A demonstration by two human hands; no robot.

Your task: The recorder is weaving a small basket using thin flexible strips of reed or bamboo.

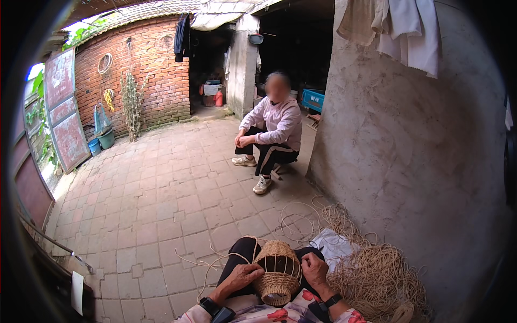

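Observation:
A half-woven basket (277, 289) of tan twisted cord lies in my lap between my knees. Bare upright strands cross a dark gap at its middle, with woven bands above and below. My left hand (243, 276) is closed at the basket's left side, fingertips against its edge. My right hand (315, 270) is closed just right of the basket, fingers curled; whatever they pinch is too small to make out. Loose cord ends (211, 262) trail from the basket to the left over my knee.
A large tangled heap of cord (377, 272) lies to my right by the wall, next to a white sheet (333, 246). A person (274, 126) in a pale jacket sits low ahead on the brick paving (161, 215). A metal rod (56, 243) stands near left.

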